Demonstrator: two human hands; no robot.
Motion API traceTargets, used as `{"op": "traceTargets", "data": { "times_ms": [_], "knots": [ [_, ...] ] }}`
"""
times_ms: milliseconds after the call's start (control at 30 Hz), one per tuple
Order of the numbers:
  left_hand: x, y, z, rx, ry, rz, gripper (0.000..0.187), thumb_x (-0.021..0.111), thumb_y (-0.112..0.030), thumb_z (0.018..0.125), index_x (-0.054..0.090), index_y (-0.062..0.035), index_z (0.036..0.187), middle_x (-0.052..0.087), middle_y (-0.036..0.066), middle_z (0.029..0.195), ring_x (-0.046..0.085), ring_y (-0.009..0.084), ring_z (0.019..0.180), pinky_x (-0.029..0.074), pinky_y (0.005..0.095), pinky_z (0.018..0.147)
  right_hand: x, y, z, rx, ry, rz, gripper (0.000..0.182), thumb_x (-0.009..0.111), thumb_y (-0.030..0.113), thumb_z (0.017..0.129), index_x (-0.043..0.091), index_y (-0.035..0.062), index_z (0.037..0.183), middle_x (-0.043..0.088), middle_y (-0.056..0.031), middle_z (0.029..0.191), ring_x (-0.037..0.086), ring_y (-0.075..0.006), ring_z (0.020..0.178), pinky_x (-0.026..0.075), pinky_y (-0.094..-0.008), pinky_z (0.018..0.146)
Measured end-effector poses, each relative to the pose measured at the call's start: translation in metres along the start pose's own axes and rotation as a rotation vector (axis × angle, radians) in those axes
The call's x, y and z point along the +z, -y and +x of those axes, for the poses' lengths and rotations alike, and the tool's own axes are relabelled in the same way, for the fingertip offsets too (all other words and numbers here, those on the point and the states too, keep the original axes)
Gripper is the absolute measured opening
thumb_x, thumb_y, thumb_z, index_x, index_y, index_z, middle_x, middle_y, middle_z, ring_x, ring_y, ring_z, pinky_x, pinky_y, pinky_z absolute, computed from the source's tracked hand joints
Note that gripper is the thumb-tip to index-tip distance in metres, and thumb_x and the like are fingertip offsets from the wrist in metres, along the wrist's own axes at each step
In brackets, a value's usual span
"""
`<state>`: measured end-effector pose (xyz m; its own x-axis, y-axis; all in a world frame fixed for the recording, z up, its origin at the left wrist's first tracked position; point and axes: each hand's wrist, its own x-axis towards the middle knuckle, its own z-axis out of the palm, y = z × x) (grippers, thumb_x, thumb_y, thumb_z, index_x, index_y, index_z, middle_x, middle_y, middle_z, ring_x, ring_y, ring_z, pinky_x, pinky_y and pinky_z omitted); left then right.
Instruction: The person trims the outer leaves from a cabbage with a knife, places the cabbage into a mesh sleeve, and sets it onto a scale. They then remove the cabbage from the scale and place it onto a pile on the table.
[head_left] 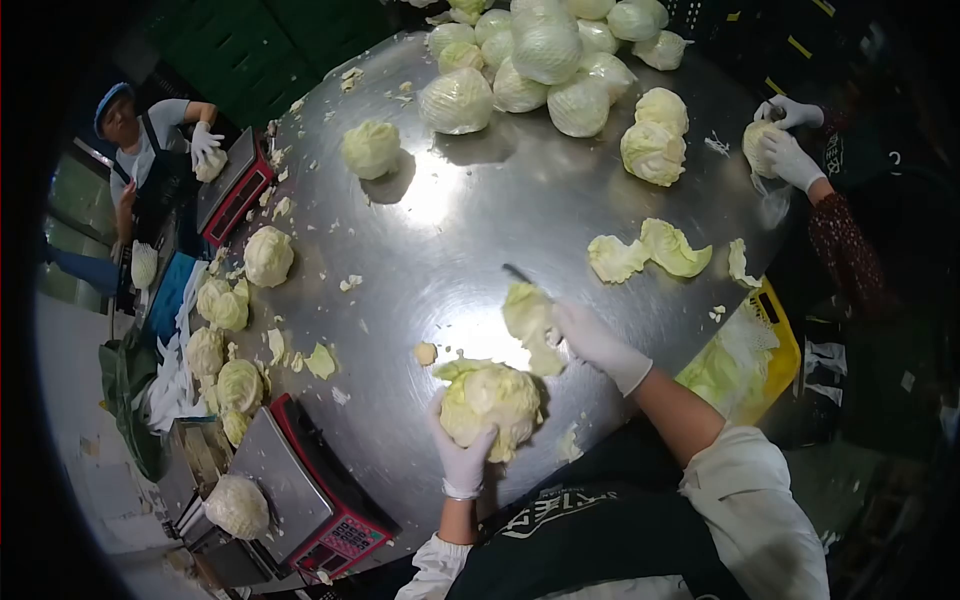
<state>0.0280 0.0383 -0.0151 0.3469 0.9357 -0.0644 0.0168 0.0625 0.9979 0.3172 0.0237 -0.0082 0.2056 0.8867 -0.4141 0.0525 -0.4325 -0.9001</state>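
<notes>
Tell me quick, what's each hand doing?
Left hand: closed around a cabbage.
Right hand: closed on a knife and a leaf.

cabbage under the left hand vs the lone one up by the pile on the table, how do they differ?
The held cabbage is gripped by the gloved left hand; the lone cabbage sits untouched. The held cabbage has loose, ragged outer leaves; the lone cabbage looks compact and round. The held cabbage lies near the table's front edge beside the right hand, which holds a knife and a leaf; the lone cabbage lies farther off. Both are pale green.
</notes>
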Motion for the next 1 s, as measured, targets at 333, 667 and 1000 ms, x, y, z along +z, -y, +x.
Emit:
{"op": "traceTargets", "data": {
  "times_ms": [333,667,1000],
  "knots": [
    [0.013,0.001,-0.026,-0.171,-0.246,-0.486,0.090,0.082,-0.014,0.081,0.025,-0.0086,0.149,0.044,0.016,0.141,0.049,0.0288,0.127,0.045,0.0431,0.109,0.025,0.057,-0.074,-0.041,0.038,-0.407,0.074,0.059,0.033,0.099,0.024,0.0032,0.157,0.055,-0.0349,0.132,0.070,-0.0386,0.102,0.055,-0.0482,0.088],
    [0.030,0.009,-0.029,-0.111,-0.265,-0.402,0.094,0.083,-0.013,0.080,0.022,-0.0065,0.151,0.038,0.015,0.145,0.043,0.0269,0.133,0.036,0.0415,0.114,0.069,-0.001,-0.054,-0.516,-0.004,-0.370,0.050,0.051,0.028,0.104,0.043,0.0012,0.145,0.058,-0.0249,0.134,0.063,-0.0414,0.112,0.052,-0.0472,0.095],
    [-0.050,0.022,-0.025,-0.138,-0.190,-0.347,0.062,0.073,-0.017,0.093,0.043,-0.0030,0.146,0.053,0.014,0.141,0.054,0.0263,0.128,0.045,0.0422,0.109,0.041,-0.060,-0.012,0.068,-0.234,0.731,0.030,0.048,0.030,0.107,0.057,0.0023,0.107,0.057,-0.0030,0.074,0.052,-0.0127,0.049,0.045,-0.0284,0.044]
  ]
}}
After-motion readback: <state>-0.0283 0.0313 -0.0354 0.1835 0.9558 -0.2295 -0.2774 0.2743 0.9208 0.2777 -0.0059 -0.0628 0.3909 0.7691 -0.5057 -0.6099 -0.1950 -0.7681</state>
